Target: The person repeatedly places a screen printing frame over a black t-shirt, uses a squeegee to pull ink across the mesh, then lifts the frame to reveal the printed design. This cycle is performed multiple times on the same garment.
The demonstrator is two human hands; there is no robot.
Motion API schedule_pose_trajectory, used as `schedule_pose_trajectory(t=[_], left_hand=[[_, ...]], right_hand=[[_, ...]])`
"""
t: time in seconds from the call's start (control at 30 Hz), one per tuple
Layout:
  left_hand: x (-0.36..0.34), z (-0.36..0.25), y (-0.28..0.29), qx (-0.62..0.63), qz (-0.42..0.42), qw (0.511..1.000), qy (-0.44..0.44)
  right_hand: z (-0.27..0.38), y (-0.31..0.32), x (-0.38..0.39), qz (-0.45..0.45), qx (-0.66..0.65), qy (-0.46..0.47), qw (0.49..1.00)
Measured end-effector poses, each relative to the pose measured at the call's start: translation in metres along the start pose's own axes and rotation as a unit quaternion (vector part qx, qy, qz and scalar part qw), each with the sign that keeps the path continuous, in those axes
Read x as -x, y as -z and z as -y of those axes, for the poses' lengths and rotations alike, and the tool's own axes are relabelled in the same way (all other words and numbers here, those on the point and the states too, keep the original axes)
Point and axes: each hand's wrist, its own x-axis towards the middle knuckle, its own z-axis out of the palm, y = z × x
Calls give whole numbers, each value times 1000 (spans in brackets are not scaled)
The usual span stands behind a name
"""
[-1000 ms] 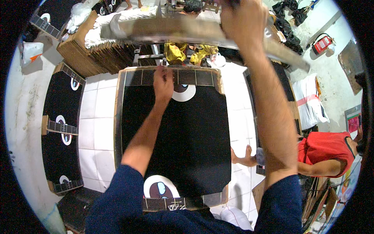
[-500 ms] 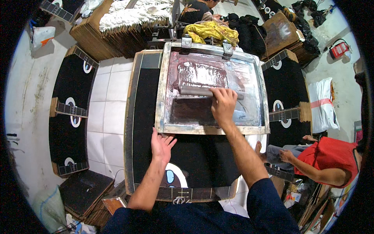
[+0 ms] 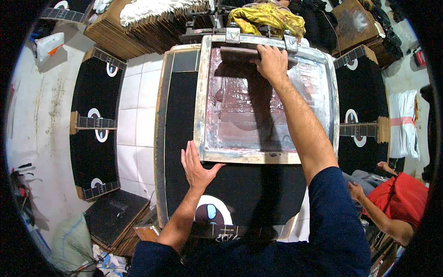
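closed firmly on the squeegee with the right hand, from above, with fingers over the bar and thumb along it to the left. set crosswise inside the screen frame, just short of its far edge. immediately beyond the grip, two metal clamps on that far edge, then a rumpled yellow cloth; little room that way. from the grip toward the body, a long run of mesh smeared with maroon ink, reaching to the near edge, with a dark shadow across it.

nearer than the grip and to its left, by the frame's near left corner, the left hand, holding nothing, with fingers extended and thumb spread along the near edge; hard to tell from this angle whether pressing on the wood or only beside it. past the frame's left and near edges, black fabric, with a printed eye at the near end.

farther left of the grip, a strip of white floor tiles, then black-covered boards. right and nearer, beyond the frame's right edge, a person in red.
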Motion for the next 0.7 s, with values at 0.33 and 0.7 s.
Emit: schedule_pose_trajectory(t=[0.33,0.7], left_hand=[[-4,0,5,7,32,999,12],[-6,-1,5,18,29,999,13]], right_hand=[[27,45,102,39,-37,16,998],[12,7,31,-73,9,15,997]])
